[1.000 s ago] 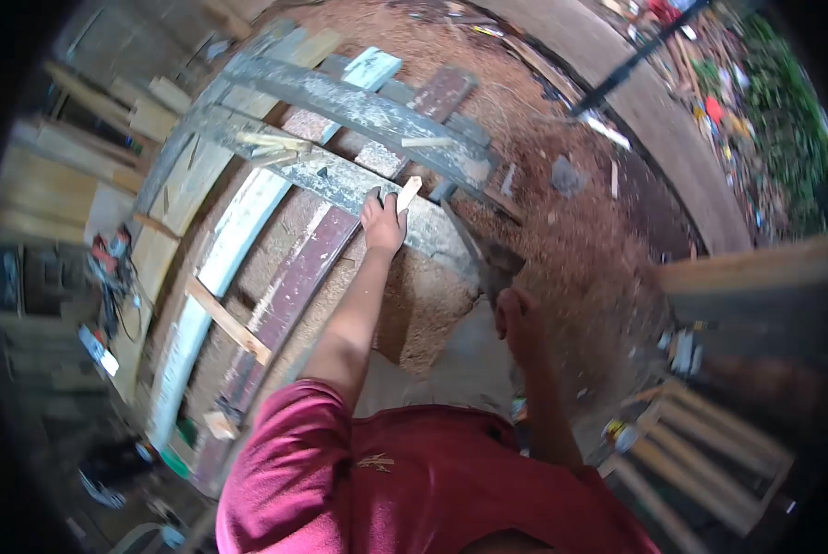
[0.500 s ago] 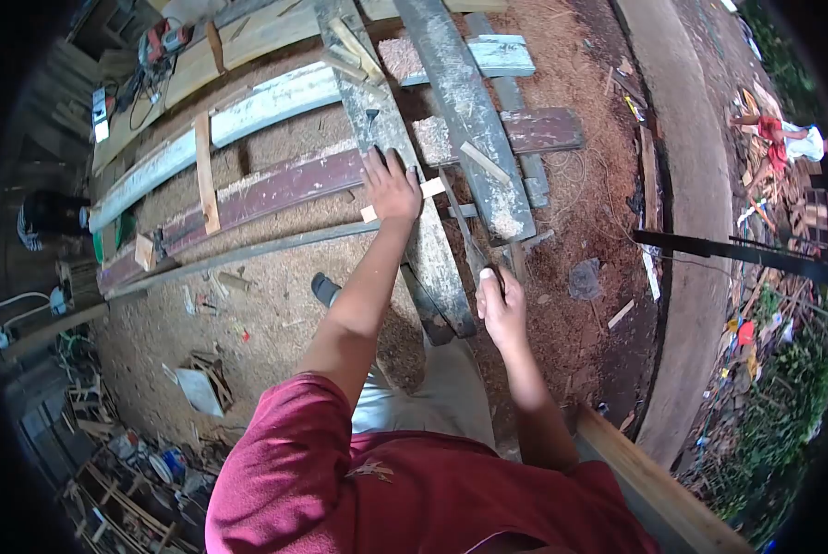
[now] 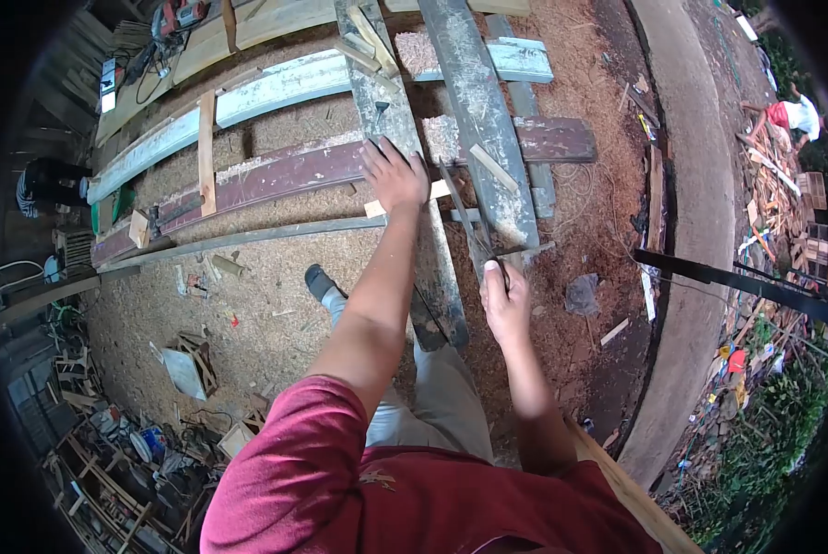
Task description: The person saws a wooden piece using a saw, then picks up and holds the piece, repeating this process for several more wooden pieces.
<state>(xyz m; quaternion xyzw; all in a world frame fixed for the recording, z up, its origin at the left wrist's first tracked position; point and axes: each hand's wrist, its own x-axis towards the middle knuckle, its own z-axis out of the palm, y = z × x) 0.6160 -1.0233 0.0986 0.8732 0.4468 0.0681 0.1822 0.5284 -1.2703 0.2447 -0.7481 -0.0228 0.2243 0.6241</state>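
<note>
My left hand (image 3: 398, 178) lies with its fingers stretched out over a pale wooden strip (image 3: 374, 209), pressing it onto a weathered plank (image 3: 443, 277). The strip sits crosswise, and its ends stick out on both sides of the hand. In my right hand (image 3: 506, 300) is the handle of a handsaw, the fingers wrapped round it. The narrow saw blade (image 3: 465, 212) points away from me, close beside the strip's right end, between two long planks. A loose offcut (image 3: 494, 168) rests on the right-hand plank (image 3: 478, 102).
A maroon board (image 3: 284, 175) and a whitish beam (image 3: 284, 88) run crosswise under the planks. Wood pieces (image 3: 369, 44) lie at the far end. A red power tool (image 3: 181, 17) stands at the back left. Sawdust covers the ground. A person (image 3: 792, 115) bends over at far right.
The view has turned slightly. My right hand and the saw have shifted a little forward along the planks. My left hand stays on the strip.
</note>
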